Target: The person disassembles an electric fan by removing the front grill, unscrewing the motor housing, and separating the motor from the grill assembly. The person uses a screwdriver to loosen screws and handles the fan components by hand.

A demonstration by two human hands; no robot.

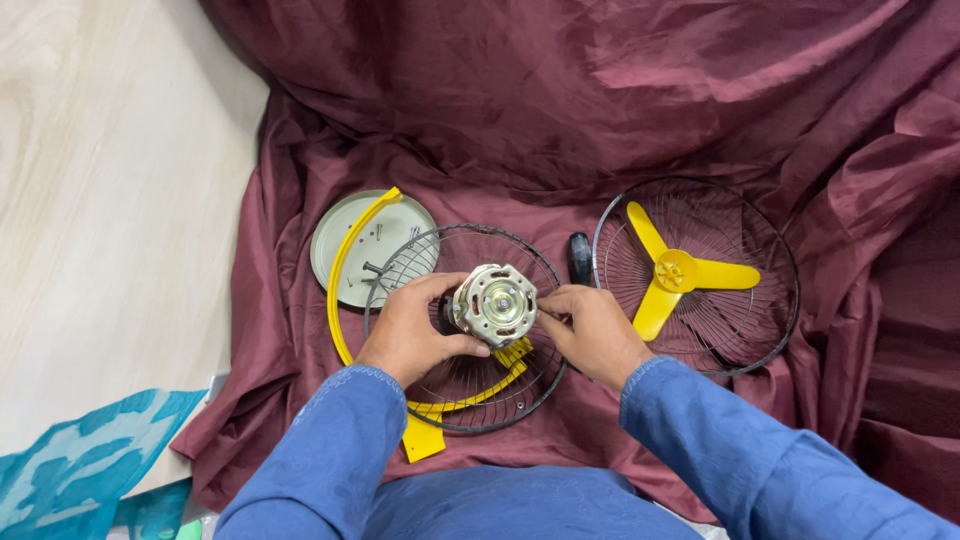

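A metal fan motor point(494, 304) with a silver and brass-coloured housing is held over a round wire fan guard point(470, 395). My left hand point(415, 332) grips the motor's left side. My right hand point(592, 330) pinches its right edge with the fingertips. A curved yellow plastic rim point(345, 262) arcs around the guard's left side and runs under it. A second wire guard point(770, 330) lies to the right with a yellow three-blade propeller point(680, 272) resting in it.
Everything lies on a maroon cloth point(560, 110) spread over a pale floor point(100, 200). A pale round plate point(340, 225) holding screws sits at the left guard's upper left. A dark tool handle point(580, 255) lies between the guards. Teal patterned fabric point(80, 460) is at bottom left.
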